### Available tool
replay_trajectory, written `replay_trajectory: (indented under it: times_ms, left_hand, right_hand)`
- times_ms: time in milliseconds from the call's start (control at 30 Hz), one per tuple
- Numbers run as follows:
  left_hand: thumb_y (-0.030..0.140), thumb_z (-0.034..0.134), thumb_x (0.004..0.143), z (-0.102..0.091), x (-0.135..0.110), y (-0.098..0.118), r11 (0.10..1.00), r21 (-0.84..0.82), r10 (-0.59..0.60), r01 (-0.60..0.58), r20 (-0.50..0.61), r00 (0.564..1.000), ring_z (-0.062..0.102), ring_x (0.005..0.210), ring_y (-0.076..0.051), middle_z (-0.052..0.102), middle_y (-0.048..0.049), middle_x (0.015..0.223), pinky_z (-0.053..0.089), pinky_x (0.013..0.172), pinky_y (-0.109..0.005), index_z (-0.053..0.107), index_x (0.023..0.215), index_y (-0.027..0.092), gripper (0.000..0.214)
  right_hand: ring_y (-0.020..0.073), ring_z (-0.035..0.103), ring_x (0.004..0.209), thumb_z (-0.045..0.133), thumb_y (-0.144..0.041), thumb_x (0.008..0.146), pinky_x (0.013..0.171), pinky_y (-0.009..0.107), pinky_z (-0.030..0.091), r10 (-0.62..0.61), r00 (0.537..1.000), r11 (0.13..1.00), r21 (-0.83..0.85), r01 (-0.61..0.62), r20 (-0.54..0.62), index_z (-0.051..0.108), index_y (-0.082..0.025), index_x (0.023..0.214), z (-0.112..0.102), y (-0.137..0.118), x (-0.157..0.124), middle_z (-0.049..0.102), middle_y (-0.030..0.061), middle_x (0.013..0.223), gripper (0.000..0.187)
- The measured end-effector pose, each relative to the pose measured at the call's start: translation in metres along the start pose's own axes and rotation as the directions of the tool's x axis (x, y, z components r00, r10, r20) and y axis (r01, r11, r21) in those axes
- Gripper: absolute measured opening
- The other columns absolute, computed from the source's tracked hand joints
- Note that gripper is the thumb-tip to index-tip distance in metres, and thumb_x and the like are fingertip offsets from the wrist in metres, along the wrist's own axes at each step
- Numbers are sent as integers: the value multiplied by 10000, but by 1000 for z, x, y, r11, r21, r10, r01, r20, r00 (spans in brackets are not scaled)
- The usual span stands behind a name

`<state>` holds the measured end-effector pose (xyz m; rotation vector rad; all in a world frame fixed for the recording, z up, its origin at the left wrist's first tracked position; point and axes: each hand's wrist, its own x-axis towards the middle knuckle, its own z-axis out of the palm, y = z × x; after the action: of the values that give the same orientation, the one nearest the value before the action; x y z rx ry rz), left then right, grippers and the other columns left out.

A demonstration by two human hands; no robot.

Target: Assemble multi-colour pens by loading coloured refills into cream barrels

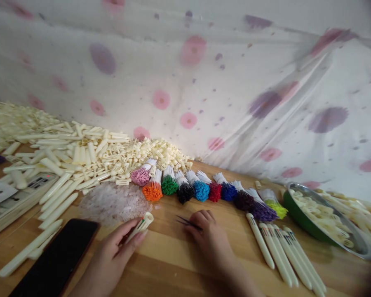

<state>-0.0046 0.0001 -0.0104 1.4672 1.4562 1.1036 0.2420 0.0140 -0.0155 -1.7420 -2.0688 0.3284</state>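
In my left hand (113,252) is a cream multicolour pen barrel (145,222), its slotted open end pointing up and away. Small spots of colour show in its slots; my fingers hide the lower part. My right hand (209,236) grips dark tweezers (185,221), with the tips directed left toward the barrel but apart from it. Just beyond both hands runs a row of refill bundles with coloured ends, among them orange (152,192), green (169,185), black (184,192) and red (214,192). A heap of small clear plastic pieces (116,204) lies behind my left hand.
Cream pen parts (111,152) are piled at the back left. A black phone (54,260) lies left of my left arm. Several filled pens (276,251) lie at the right, near a green bowl (306,225) of cream parts. Flowered plastic sheeting (173,74) hangs behind.
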Motion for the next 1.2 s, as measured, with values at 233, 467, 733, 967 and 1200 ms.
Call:
replay_trajectory:
  times_ms: [233, 467, 733, 967, 1200]
  left_hand:
    - [418, 626, 702, 2, -3, 3, 1000, -3, -16, 16, 15, 1000, 721, 825, -247, 768, -27, 945, 593, 673, -292, 714, 916, 228, 300]
    - [444, 592, 709, 2, -3, 4, 999, 46, 14, -15, 20, 1000, 690, 939, -274, 756, -38, 985, 558, 799, -365, 707, 930, 217, 337]
    - [469, 552, 716, 5, -2, 3, 995, 93, 17, -20, 36, 999, 692, 935, -279, 752, -62, 987, 567, 780, -358, 704, 948, 187, 395]
    - [427, 573, 733, 4, -3, 4, 993, 92, 65, -69, 42, 997, 699, 922, -255, 759, -26, 972, 571, 769, -318, 711, 929, 228, 312]
    - [416, 580, 742, 5, -3, -3, 991, 105, 80, -83, 33, 996, 694, 938, -252, 751, -32, 1001, 572, 769, -311, 703, 953, 229, 308]
  right_hand:
    - [187, 605, 778, 402, -239, 902, 684, 268, 440, 114, 984, 993, -21, -118, -140, 574, -172, 853, -29, 2, 20, 646, 54, 816, 191]
    - [194, 633, 733, 397, -301, 938, 643, 273, 430, 244, 969, 950, -194, -244, -26, 564, -151, 943, -38, -11, 74, 667, 63, 784, 226]
    - [156, 615, 799, 490, -341, 920, 731, 355, 505, 324, 941, 923, -252, -292, 94, 582, -137, 1013, -29, -12, 87, 624, 39, 935, 242]
    - [114, 594, 634, 467, -329, 933, 605, 277, 500, 267, 962, 962, -80, -262, 64, 553, -131, 1057, -28, -2, 87, 617, 2, 792, 249]
    - [129, 610, 726, 485, -297, 926, 674, 307, 512, 253, 967, 965, -77, -250, 35, 592, -144, 1001, -27, -9, 86, 630, 24, 882, 201]
